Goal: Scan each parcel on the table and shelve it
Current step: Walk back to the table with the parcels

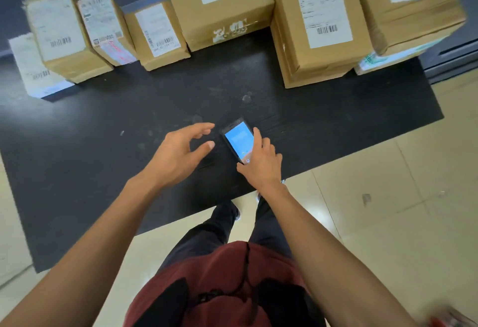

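The landmark for all positions is the black handheld scanner with a lit blue screen (238, 141), which lies flat on the black matte table (108, 145) near the table's front edge.

Nearest the wearer, the right hand (261, 161) rests on the scanner's right side, with the index finger laid along that edge and the thumb at the lower corner. The grip looks like a light pinch; the device is not lifted. The left hand (178, 153) hovers just left of the scanner with fingers spread and loosely curved. It holds nothing and touches nothing.

Beyond the scanner a bare strip of table separates it from the parcels. Far left of the scanner stands a row of small items: a white flat parcel (33, 68), a brown cardboard box with a white label (62, 34), a narrow taped carton with a red-printed label (106, 26) and a small brown labelled box (157, 34). Directly beyond the scanner sits a large brown cardboard box with a barcode label (219, 3). Far right of it, a stack of brown labelled boxes (323, 29) stands beside a tilted brown carton (408, 6) resting on a white-and-green package (380, 61).

Assessment: barcodes face upward and all visible parcels are on the table. No shelf is identifiable. The task appears to be at the scanner pick-up stage, with scanning and shelving outstanding for every parcel shown.
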The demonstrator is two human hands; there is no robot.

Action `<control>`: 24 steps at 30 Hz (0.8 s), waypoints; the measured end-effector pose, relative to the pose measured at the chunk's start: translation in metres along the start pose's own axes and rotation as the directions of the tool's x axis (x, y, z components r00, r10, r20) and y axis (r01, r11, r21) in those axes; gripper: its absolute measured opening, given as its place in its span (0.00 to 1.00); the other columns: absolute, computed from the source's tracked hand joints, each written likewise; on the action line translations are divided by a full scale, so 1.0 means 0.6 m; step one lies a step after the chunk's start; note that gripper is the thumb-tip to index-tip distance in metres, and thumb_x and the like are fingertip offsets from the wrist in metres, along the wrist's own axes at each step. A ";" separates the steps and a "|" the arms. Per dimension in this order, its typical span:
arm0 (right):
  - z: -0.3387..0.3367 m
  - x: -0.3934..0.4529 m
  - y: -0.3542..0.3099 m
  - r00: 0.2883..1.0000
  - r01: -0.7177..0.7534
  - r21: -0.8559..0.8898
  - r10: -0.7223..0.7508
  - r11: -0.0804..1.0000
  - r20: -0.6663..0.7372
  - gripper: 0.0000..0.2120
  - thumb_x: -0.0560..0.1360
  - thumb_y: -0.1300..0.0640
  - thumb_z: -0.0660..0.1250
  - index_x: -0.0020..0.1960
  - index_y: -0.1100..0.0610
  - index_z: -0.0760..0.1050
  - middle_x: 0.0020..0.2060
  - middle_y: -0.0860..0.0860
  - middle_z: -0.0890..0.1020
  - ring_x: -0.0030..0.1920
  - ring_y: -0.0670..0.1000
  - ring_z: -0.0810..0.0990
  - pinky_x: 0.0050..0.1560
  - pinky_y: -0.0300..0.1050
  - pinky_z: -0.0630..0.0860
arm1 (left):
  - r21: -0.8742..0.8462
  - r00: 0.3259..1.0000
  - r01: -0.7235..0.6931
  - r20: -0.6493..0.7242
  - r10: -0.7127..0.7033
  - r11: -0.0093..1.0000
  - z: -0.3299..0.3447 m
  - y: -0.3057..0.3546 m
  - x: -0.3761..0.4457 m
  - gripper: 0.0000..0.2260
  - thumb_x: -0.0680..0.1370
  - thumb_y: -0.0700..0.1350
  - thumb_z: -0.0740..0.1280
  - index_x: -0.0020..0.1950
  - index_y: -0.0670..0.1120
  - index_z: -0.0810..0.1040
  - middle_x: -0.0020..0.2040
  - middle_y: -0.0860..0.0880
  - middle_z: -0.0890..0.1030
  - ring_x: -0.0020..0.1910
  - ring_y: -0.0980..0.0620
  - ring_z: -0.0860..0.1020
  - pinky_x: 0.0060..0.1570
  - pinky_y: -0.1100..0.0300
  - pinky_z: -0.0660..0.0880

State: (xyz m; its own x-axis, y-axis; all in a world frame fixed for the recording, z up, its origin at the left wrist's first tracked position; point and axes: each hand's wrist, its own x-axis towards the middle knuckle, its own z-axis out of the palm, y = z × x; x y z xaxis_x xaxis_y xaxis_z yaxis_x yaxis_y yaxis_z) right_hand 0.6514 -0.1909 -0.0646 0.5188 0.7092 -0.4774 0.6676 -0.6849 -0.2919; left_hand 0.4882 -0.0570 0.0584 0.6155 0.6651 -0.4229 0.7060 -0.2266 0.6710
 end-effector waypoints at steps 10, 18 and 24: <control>-0.077 0.014 0.041 0.997 -0.076 0.303 0.077 0.950 0.008 0.50 0.67 0.45 0.81 0.78 0.49 0.53 0.66 0.50 0.71 0.64 0.51 0.74 0.58 0.49 0.78 | -0.030 1.000 -0.005 0.006 0.006 1.000 0.011 0.035 0.035 0.19 0.81 0.49 0.68 0.73 0.54 0.75 0.65 0.56 0.80 0.65 0.58 0.77 0.67 0.53 0.73; -0.225 0.038 0.105 0.995 -0.067 0.477 0.095 0.877 -0.036 0.49 0.66 0.44 0.80 0.77 0.46 0.54 0.61 0.44 0.70 0.57 0.44 0.71 0.48 0.37 0.72 | 0.070 0.994 -0.097 0.055 0.093 0.993 0.043 0.111 0.106 0.20 0.82 0.51 0.67 0.74 0.55 0.73 0.68 0.55 0.79 0.68 0.54 0.76 0.65 0.50 0.76; -0.342 0.052 0.164 0.989 -0.064 0.482 0.120 0.874 -0.086 0.46 0.66 0.43 0.79 0.75 0.48 0.55 0.55 0.44 0.69 0.55 0.47 0.74 0.41 0.37 0.72 | 0.219 0.983 -0.184 0.054 0.176 0.958 0.067 0.191 0.171 0.20 0.83 0.52 0.65 0.75 0.54 0.72 0.70 0.53 0.77 0.66 0.49 0.76 0.65 0.51 0.74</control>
State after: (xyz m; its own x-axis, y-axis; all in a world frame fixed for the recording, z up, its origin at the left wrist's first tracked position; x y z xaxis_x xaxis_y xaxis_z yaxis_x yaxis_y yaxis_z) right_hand 0.8428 -0.2021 0.0619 0.6395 0.6334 -0.4358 0.2923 -0.7246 -0.6241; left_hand 0.6461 -0.0433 0.0677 0.7482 0.5757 -0.3299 0.6401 -0.4951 0.5875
